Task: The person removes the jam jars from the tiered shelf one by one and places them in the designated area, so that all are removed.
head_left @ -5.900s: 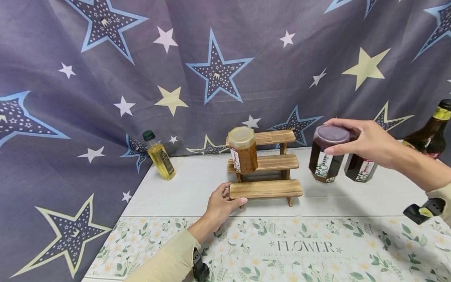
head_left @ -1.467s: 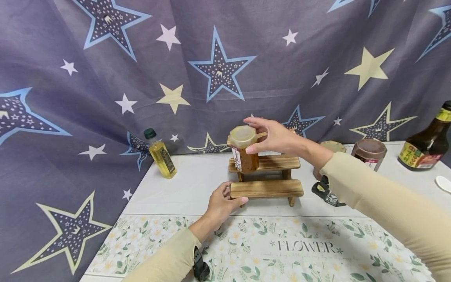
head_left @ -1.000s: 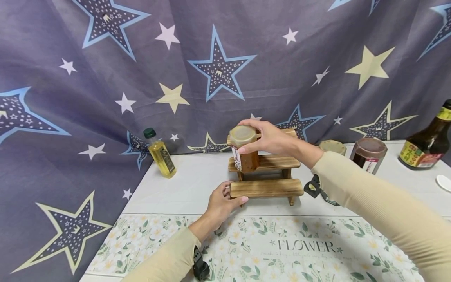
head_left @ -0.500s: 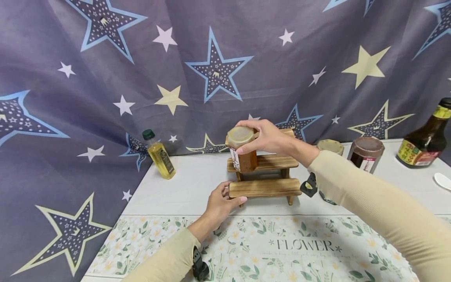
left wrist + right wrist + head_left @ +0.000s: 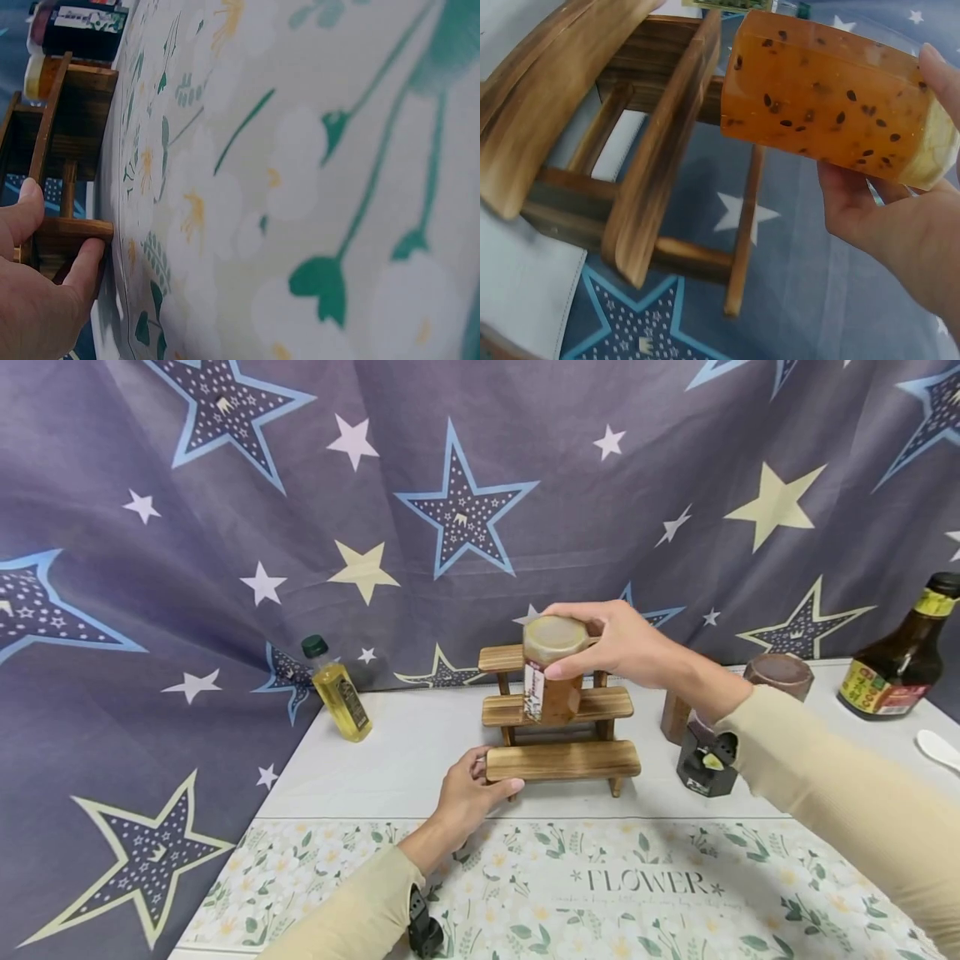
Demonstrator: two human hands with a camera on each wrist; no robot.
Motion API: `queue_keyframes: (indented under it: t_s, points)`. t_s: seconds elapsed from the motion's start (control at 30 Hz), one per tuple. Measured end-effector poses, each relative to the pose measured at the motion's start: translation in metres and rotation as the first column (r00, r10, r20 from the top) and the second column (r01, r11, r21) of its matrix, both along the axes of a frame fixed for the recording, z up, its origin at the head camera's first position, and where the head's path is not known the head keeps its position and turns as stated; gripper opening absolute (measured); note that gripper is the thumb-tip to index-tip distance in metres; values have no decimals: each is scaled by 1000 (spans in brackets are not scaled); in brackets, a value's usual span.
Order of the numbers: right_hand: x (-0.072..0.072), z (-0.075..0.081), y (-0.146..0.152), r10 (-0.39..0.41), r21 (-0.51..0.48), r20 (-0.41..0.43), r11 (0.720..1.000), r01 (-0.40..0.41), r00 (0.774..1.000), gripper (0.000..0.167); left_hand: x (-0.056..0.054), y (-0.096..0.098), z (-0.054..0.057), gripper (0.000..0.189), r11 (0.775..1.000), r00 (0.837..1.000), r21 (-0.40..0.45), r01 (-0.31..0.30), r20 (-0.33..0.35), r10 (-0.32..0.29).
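Observation:
My right hand grips a jar of amber, seed-flecked jam around its pale lid, the thumb at the front. The jar is upright above the middle step of a three-step wooden stand; I cannot tell whether its base touches. In the right wrist view the jam jar shows its dark seeds beside the stand. My left hand pinches the left end of the lowest step. The left wrist view shows that hand, thumb above and fingers below the board.
Right of the stand are a dark jar partly behind my wrist, a brown jar and a brown-lidded jar. A sauce bottle and a white spoon-like piece lie farther right. An oil bottle stands left.
Earlier my right hand held a purple-lidded dark jar at the right. It then gripped the jam jar at the stand's left and has shifted it right. My left hand stays put.

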State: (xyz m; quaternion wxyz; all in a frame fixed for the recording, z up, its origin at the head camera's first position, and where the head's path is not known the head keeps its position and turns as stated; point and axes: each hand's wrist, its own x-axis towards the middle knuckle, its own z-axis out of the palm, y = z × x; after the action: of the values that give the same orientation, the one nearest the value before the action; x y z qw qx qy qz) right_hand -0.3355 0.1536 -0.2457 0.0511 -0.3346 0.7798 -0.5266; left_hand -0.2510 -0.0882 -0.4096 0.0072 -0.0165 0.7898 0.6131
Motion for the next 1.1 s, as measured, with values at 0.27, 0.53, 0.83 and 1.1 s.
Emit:
queue_keyframes:
  t_s: [0.27,0.53,0.83,1.1]
  points:
    - [9,4,32,-129,20,-42,991,130,991,65,-1,-3,-2,74,1000,1000,-21,-16,1,16]
    - [19,13,75,-227,51,-102,971,233,969,63,0,-2,-3,76,1000,1000,-28,-7,6,7]
    - [28,25,125,-377,124,-153,910,396,914,64,0,-3,-2,76,1000,1000,-27,-7,1,7]
    - [30,15,171,-509,163,-164,831,532,845,69,-1,-2,-2,76,1000,1000,-21,-2,7,2]
